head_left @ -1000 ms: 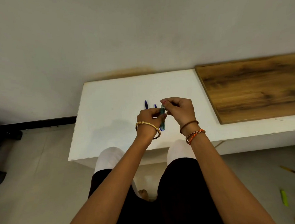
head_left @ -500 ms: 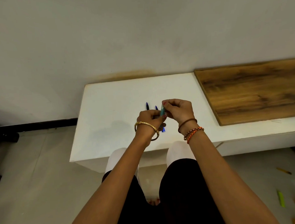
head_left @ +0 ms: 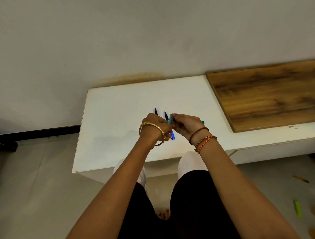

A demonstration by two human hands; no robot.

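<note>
My left hand [head_left: 156,127] and my right hand [head_left: 186,125] meet over the middle of the white table [head_left: 117,121]. Both pinch a teal pen [head_left: 170,120] that stands tilted between the fingertips. Two dark blue pens lie on the table under the hands. One blue pen [head_left: 155,110] shows only its tip beyond my left hand. The other blue pen [head_left: 172,135] shows a tip above and an end below the hands. A small teal piece [head_left: 203,122] sticks out past the right side of my right hand; whether it is held or lying there I cannot tell.
A wooden board [head_left: 267,94] lies on the table's right part, against the wall. My knees are below the table's front edge. On the floor at the right lie a green marker [head_left: 297,208] and a yellow pencil [head_left: 300,178].
Both hands stay together on the teal pen. A small teal piece now shows to the right of my right hand. The view has shifted slightly.
</note>
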